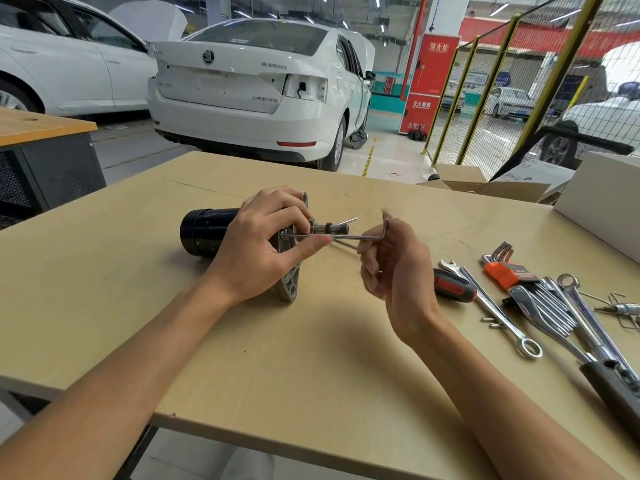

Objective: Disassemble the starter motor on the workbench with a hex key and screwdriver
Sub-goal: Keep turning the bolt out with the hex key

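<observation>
Starter motor (207,230) lies gripped under left hand (263,247) fingers; right hand (391,261) fingers pinch the hex key (360,237).

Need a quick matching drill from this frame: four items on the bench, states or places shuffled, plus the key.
Items
1. starter motor
2. hex key
3. screwdriver
4. key set in the orange holder

States
A. lying untouched on the table, handle black and red
B. steadied on its side by the left hand
C. lying among the wrenches at the right
D. long arm pointing at the motor's flange, bent end at the right hand's fingertips

Pairs: 1-B, 2-D, 3-A, 4-C
</observation>
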The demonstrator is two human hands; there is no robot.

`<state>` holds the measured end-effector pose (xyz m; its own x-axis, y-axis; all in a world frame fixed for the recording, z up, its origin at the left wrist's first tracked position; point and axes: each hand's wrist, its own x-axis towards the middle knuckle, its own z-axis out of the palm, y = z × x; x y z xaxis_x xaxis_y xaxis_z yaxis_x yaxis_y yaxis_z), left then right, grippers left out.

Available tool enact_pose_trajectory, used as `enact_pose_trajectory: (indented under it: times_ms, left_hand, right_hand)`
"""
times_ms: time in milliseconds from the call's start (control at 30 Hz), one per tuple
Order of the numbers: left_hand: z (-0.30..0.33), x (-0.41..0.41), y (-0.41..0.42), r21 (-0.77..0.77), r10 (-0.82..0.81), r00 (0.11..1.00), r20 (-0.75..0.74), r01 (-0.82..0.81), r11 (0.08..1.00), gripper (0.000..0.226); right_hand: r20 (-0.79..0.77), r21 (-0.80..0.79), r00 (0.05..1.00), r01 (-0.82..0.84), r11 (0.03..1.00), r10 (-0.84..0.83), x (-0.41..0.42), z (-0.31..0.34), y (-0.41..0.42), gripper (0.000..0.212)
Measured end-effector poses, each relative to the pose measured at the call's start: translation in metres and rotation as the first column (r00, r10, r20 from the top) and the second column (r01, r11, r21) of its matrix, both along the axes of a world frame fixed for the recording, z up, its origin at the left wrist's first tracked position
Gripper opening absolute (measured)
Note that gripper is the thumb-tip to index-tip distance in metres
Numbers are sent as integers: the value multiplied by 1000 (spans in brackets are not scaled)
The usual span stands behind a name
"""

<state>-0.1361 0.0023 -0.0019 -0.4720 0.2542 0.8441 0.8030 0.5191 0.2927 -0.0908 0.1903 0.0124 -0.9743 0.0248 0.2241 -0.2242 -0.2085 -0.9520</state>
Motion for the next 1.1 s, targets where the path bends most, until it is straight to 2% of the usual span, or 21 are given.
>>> enact_pose_trajectory:
  times_ms: [200,367,533,633,700,833,967,1100]
  left_hand:
    - [1,1,1,-7,0,1000,15,0,1000,35]
    - [3,3,2,2,-7,999,48,7,1000,41]
    - [2,2,2,-2,11,999,42,-11,1000,39]
    - [2,1,1,-4,12,1000,18,-12,1000,38]
    - [1,1,2,-6,15,1000,2,-15,1000,37]
    - [2,2,1,-8,8,1000,16,-8,1000,36]
    - [2,4,1,-17,17,1000,24,-16,1000,38]
    - [4,5,2,-5,4,998,65,-4,1000,44]
  right_hand:
    - [-158,43,986,-37,998,44,2,-4,0,23]
    - [-173,99,985,24,995,-7,4,-4,-2,22]
    - [-68,103,992,111,988,-105,1,-4,-1,21]
    - [-8,61,994,111,992,-110,0,-2,1,41]
    - [17,36,998,55,998,-55,0,0,1,53]
    - [-56,54,997,-40,998,43,2,-1,0,46]
    - [-185,85,981,-40,996,55,3,-4,-1,27]
    - [-210,131,977,-17,991,45,4,-4,-2,25]
